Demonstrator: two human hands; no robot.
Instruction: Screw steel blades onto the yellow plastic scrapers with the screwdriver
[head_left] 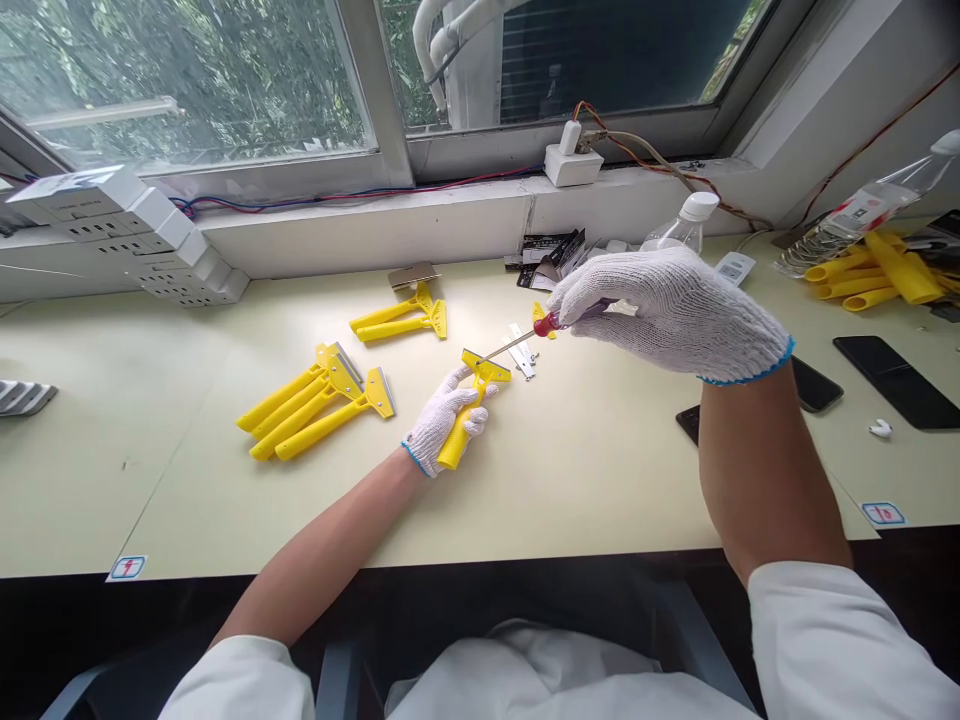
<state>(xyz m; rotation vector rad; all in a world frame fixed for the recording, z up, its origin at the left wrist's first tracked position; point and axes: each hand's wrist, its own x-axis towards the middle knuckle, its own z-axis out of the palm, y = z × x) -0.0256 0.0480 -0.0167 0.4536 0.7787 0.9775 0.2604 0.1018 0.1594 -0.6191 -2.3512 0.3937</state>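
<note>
My left hand, in a white knit glove, is closed around the handle of a yellow scraper, its wide head pointing away from me. My gloved right hand grips a screwdriver with a red handle. The screwdriver's thin shaft slants down to the left, and its tip is at the scraper head; whether it sits in a screw is too small to tell. Just right of the head lie flat metal strips and small screws. Partly behind the screwdriver is another small yellow piece.
Several yellow scrapers with metal blades lie to the left, and two yellow scraper bodies farther back. White boxes stand at the far left. Phones, an earbud, yellow tubes and plastic bottles are on the right.
</note>
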